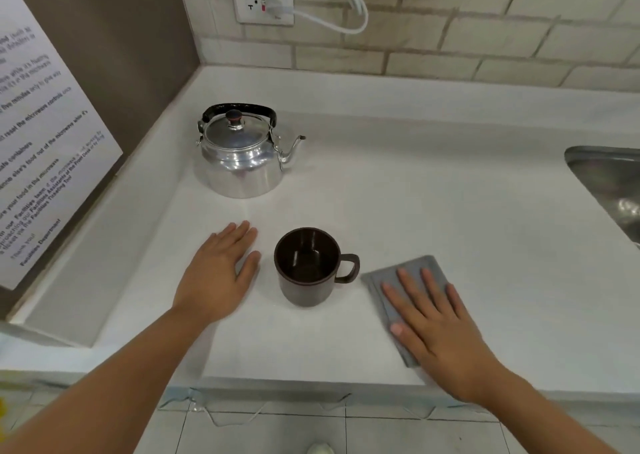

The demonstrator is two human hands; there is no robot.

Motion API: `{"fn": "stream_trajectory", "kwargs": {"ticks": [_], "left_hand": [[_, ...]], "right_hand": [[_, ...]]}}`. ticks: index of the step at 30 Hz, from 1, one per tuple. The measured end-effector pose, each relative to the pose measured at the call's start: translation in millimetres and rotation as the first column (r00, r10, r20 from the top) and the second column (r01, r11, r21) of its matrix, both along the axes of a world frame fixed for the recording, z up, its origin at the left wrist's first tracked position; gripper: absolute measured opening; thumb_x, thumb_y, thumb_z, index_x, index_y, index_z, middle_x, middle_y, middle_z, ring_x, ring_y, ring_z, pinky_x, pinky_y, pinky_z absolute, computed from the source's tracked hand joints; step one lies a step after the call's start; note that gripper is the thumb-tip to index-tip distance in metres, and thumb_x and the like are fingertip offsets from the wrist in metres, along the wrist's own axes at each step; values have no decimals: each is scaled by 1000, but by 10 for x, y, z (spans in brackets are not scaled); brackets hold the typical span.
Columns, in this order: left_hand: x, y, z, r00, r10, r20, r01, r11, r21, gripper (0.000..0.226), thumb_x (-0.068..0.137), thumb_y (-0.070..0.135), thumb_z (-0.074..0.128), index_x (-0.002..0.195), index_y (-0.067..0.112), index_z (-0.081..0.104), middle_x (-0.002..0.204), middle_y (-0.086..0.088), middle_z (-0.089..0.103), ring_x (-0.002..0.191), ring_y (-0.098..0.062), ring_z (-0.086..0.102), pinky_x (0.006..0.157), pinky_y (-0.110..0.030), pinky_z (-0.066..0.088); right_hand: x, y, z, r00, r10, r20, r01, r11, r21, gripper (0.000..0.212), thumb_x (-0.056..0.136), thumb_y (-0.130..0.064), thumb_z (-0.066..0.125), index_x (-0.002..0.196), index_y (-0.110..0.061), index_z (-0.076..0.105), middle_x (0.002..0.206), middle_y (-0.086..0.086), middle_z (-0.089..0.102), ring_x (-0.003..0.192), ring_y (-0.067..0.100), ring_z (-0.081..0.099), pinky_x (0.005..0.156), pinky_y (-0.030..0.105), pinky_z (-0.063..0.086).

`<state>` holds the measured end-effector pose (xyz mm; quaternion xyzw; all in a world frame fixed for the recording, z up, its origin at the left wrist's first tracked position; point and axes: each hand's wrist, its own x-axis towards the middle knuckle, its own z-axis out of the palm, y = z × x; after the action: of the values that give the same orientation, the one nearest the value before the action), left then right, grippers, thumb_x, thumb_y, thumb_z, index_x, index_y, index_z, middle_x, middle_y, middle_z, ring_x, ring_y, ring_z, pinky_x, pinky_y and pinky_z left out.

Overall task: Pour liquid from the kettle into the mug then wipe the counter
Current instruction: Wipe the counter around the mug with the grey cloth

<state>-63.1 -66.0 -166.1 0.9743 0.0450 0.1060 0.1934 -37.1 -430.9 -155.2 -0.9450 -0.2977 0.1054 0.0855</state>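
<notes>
Left hand [221, 273] flat, fingers together, empty, palm down on counter [450, 183] just left of brown mug [306, 268]. Right hand [436, 325] spread flat, pressing grey cloth [412, 273] right of mug. Steel kettle [242, 155] upright behind mug, lid on, untouched.

I see a steel kettle [242, 157] upright at the back left of the white bench [433, 183], spout pointing right. A dark mug [308, 266] stands nearer me, handle right. My left hand [221, 273] lies flat beside the mug; my right hand [436, 329] presses flat on a grey cloth [412, 273].
</notes>
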Motion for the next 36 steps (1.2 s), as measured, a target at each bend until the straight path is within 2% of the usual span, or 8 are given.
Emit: {"fn": "stream_trajectory", "kwargs": {"ticks": [6, 11, 16, 18, 25, 29, 33, 36], "left_hand": [[6, 13, 21, 999, -16, -37, 16, 1000, 6, 52, 103, 37, 37, 149, 14, 36, 158, -3, 30, 147, -17, 20, 119, -32, 8], [-6, 12, 22, 998, -23, -57, 24, 999, 26, 52, 103, 37, 33, 150, 13, 32, 159, -4, 27, 148, -19, 18, 118, -31, 5], [-5, 1, 18, 997, -33, -75, 36, 999, 41, 53, 104, 38, 29, 152, 14, 27, 161, -3, 22, 148, -18, 13, 119, -31, 2], [-6, 3, 13, 997, -37, -67, 40, 999, 37, 53, 104, 37, 29, 152, 14, 26, 161, -2, 21, 149, -17, 11, 119, -31, 1], [17, 51, 11, 998, -51, -44, 49, 998, -27, 52, 104, 35, 36, 151, 16, 29, 159, -1, 24, 148, -17, 16, 119, -31, 5], [116, 114, 139, 997, -63, -47, 63, 998, -6, 45, 100, 31, 49, 142, 16, 48, 151, -2, 43, 138, -24, 37, 113, -33, 23], [483, 102, 389, 994, -60, 96, 71, 991, -117, 33, 100, 19, 50, 131, 11, 59, 135, -6, 60, 125, -26, 51, 106, -35, 34], [964, -118, 442, 946, -303, 115, 315, 943, -106, 39, 104, 20, 42, 141, 11, 49, 149, -7, 46, 140, -19, 35, 115, -32, 22]], "right_hand": [[192, 85, 71, 928, -372, 15, 372, 924, -89, 59, 94, -56, 5, 143, -39, -24, 159, -6, -23, 146, 25, -24, 119, 45, -12], [-114, 213, -15, 1000, -26, -17, 25, 999, -23, 63, 85, -69, -8, 142, -49, -25, 154, -19, -29, 141, 12, -35, 118, 35, -17], [545, 124, 64, 958, -283, -50, 277, 956, -100, 62, 91, -62, 6, 144, -43, -20, 160, -9, -21, 147, 22, -21, 119, 41, -9], [871, 342, 68, 961, -274, -28, 265, 949, -173, 62, 97, -53, 11, 147, -35, -20, 161, -3, -21, 147, 29, -19, 118, 47, -5], [1427, 1443, 169, 983, 149, -107, -166, 970, -178, 60, 97, -55, 13, 147, -40, -16, 161, -4, -20, 146, 26, -24, 119, 47, -11], [1506, 1754, 186, 958, 268, -105, -281, 949, -141, 60, 98, -55, 15, 149, -38, -12, 162, -3, -18, 146, 23, -24, 117, 43, -14], [1506, 1600, 233, 968, 214, -135, -199, 973, 117, 59, 99, -50, 21, 152, -34, -3, 163, -6, -9, 147, 16, -19, 117, 37, -12], [1398, 1238, 218, 995, 66, -78, -46, 971, 236, 60, 99, -51, 19, 151, -34, -4, 161, -11, -10, 147, 13, -18, 120, 36, -10]]}}
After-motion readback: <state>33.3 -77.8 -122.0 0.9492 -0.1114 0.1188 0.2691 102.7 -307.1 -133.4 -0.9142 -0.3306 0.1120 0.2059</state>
